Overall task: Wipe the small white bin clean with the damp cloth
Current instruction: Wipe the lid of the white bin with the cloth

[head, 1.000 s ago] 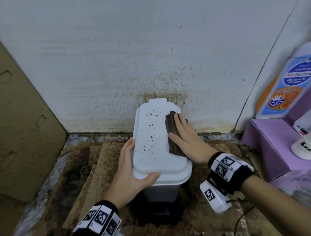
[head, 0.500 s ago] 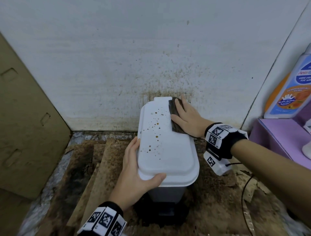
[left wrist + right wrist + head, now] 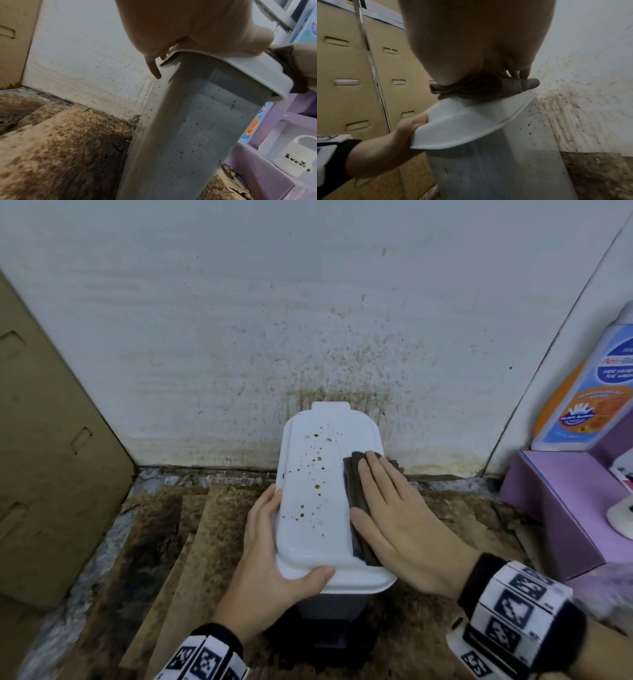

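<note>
Small white bin (image 3: 329, 508) is wiped on its lid, standing on the stained floor against the spattered wall (image 3: 239, 337).

It is judged light, stiff and smooth, so it may slide or tip; it is best held at the lid rim, where the left hand (image 3: 270, 563) is curled round the near corner. The damp cloth (image 3: 356, 508), soft and folded, is pressed flat on the right lid side by the right hand (image 3: 404, 525) with straight fingers. Brown spots on the left side are not yet wiped. A cardboard box (image 3: 51, 457) and a purple box (image 3: 561, 508) stand near, not blocking.
</note>
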Demonstrator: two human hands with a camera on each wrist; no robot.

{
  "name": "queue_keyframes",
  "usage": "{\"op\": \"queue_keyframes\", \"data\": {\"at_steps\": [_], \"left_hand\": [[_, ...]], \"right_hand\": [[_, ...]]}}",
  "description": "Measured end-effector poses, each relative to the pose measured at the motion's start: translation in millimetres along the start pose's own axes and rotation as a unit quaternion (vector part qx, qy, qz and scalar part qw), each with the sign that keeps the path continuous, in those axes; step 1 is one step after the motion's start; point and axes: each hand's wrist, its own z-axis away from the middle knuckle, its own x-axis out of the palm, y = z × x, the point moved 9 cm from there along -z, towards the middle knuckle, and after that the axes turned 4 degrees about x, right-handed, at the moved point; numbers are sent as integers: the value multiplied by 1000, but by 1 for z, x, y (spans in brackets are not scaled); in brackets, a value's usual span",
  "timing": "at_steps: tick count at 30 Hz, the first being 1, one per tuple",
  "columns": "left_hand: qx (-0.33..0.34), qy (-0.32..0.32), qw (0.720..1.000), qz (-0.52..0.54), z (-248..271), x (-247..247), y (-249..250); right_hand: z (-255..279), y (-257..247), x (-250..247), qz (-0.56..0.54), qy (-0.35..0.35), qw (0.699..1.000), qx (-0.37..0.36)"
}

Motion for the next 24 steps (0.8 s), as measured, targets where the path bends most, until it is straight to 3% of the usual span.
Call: {"op": "queue_keyframes", "data": {"at_steps": [8,15,24], "left_hand": [[-15,-7,1000,9,-2,-1,-2],[-15,-5,1000,5,-2,-1,-4],[-7,-1,1000,-1,-2,-1,-3]], "right_hand": [[-49,15,-8,-82,-76,994,20],[-115,40,-21,-29,-60,997,29],[-133,47,-18,-38,-66,997,24]]}}
